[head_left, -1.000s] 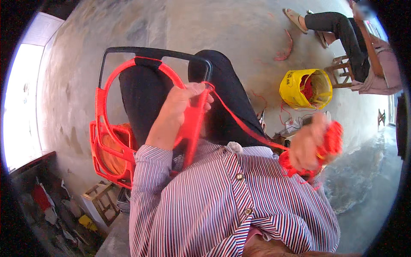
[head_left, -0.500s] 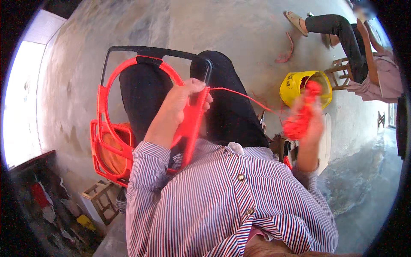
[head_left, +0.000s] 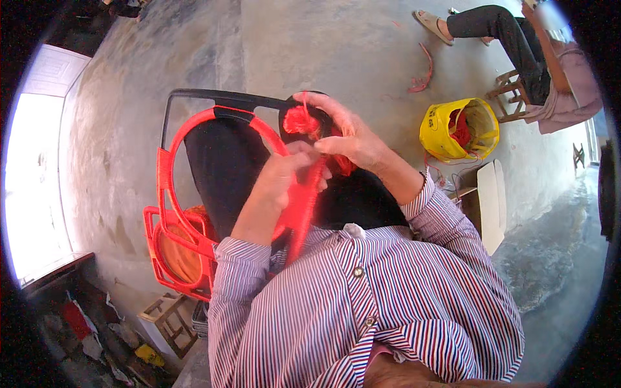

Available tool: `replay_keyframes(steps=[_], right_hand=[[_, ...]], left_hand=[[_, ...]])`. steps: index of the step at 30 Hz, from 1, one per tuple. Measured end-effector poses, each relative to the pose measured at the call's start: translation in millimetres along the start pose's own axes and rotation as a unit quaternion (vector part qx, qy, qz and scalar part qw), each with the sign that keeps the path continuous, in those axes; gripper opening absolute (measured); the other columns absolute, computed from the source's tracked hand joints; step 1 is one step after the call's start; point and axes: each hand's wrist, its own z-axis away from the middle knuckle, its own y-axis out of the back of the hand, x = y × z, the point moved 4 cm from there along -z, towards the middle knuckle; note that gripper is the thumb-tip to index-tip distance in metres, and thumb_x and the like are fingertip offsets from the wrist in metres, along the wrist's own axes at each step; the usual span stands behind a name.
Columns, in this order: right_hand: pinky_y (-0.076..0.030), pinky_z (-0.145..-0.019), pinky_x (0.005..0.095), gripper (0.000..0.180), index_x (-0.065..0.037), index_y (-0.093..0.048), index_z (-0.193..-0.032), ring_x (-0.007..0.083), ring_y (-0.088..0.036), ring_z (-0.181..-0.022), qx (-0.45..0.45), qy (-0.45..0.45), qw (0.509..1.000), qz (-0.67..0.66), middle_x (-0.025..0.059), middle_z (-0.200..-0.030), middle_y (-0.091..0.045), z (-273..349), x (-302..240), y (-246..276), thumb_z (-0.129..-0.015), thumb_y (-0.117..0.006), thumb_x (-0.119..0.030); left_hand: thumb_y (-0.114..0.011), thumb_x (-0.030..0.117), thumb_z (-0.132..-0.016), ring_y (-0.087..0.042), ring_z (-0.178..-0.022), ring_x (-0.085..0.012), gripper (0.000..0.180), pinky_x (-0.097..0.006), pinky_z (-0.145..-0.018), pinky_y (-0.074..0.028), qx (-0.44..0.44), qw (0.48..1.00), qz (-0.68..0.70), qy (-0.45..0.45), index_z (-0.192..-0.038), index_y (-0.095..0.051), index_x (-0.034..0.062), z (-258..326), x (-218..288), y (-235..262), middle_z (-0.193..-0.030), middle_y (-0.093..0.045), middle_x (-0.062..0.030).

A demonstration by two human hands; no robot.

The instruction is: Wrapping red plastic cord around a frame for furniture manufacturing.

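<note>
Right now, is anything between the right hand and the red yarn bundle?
Nothing visible: the right hand holds the red yarn bundle directly. The left hand is close beside it, on the red-wrapped frame bar.

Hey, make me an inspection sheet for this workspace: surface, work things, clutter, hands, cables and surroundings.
Surface: grey floor, patchy and stained; dark trousers show through the frame.
Work things: the frame, red and black; red yarn, bunched.
Clutter: red scraps on the floor; yellow bucket with red cord inside; pale board nearby.
Hands: left hand grips the frame; right hand holds the yarn close to it.
Cables: nothing seen for certain.
Surroundings: another person seated on a wooden stool; bright opening at far left.
</note>
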Motion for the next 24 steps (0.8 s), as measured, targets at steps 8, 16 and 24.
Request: replay_keyframes(steps=[8,16,24], right_hand=[[-0.05,-0.076,0.0338,0.025,-0.003,-0.063,-0.103,0.0222,-0.065,-0.084,0.221,0.069,0.946,0.227,0.0107,-0.091,-0.067,2.3,-19.3,10.2,-0.084,-0.068,-0.018],[-0.049,-0.066,0.0399,0.025,-0.004,-0.062,-0.096,0.0383,-0.062,-0.077,0.02,-0.022,0.868,0.495,0.0196,-0.088,-0.064,31.1,-56.5,20.8,-0.085,-0.064,-0.026],[-0.049,-0.075,0.0276,0.041,0.001,-0.06,-0.115,0.0089,-0.058,-0.082,0.025,-0.214,0.961,0.176,0.004,-0.091,-0.066,92.4,-3.9,61.6,-0.084,-0.068,-0.025]], left_hand=[[-0.064,0.015,-0.081,-0.063,-0.058,-0.0254,0.016,-0.035,-0.055,-0.053,0.014,1.0,-0.001,-0.005,-0.091,-0.058,0.0038,-1.2,-0.2,0.9,-0.073,-0.064,-0.0158],[-0.062,0.012,-0.083,-0.062,-0.056,-0.0243,0.01,-0.035,-0.053,-0.053,0.005,0.999,0.021,-0.024,-0.084,-0.058,0.004,0.1,2.1,-0.7,-0.07,-0.064,-0.0137],[-0.064,0.015,-0.082,-0.062,-0.057,-0.0231,0.013,-0.034,-0.054,-0.053,0.002,1.0,-0.013,0.015,-0.083,-0.058,0.0034,3.7,-0.4,-3.3,-0.07,-0.064,-0.0136]])
